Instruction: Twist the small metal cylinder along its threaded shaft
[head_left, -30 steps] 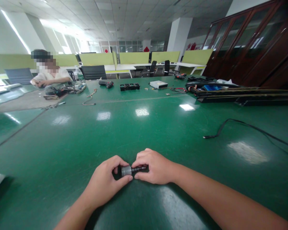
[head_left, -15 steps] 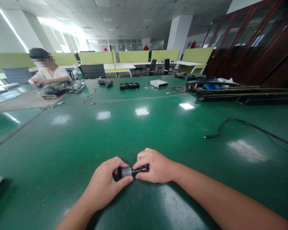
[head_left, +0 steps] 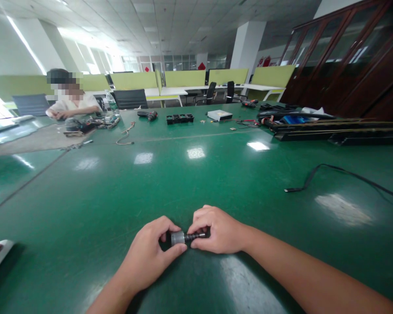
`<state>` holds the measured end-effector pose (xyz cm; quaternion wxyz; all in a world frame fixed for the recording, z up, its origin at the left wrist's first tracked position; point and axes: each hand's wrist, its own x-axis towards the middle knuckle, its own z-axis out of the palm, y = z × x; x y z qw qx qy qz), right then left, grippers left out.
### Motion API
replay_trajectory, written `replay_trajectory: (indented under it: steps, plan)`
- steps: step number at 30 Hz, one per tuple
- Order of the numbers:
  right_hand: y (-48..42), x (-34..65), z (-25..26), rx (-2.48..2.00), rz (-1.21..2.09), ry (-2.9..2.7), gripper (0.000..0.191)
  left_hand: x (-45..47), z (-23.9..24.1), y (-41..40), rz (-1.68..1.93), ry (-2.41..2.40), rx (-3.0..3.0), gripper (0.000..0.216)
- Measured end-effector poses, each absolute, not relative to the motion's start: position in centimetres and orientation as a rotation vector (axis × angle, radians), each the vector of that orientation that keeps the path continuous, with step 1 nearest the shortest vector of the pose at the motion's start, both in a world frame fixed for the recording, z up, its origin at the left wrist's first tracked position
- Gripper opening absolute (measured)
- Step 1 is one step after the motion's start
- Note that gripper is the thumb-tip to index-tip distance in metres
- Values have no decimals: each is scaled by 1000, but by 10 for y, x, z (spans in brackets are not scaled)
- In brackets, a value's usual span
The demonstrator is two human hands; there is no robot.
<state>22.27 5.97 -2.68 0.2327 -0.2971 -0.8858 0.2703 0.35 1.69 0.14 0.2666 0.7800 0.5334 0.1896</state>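
Just above the green table lies, between my hands, a small grey metal cylinder with a dark, spring-wound shaft [head_left: 178, 237], roughly level. My left hand [head_left: 153, 248] curls round the cylinder end, thumb at the front and fingers behind. On the other side, the thumb and forefinger of my right hand [head_left: 214, 231] close about the shaft, whose ridged part shows between them. The shaft's tip is partly hidden against my right palm. I cannot tell whether the piece touches the table.
A black cable [head_left: 309, 179] trails in from the right. At the table's far side are a power drill [head_left: 147, 115], a black tray-like part [head_left: 180, 118], a white box [head_left: 219, 115] and long black rails [head_left: 314, 128]. A person [head_left: 72, 102] sits far left. A pale-edged object [head_left: 1, 257] lies near left.
The whole view has shifted slightly, so everything appears a little further right. Slightly more of the ridged shaft shows between my right fingers. Both hands keep nearly the same pose.
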Motion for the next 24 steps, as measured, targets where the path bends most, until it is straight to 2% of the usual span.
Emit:
replay_trajectory:
  steps: [24]
  plan:
    - [59,225,-23,-804,776,-2367,9,1,3,17,504,1443,2083,18]
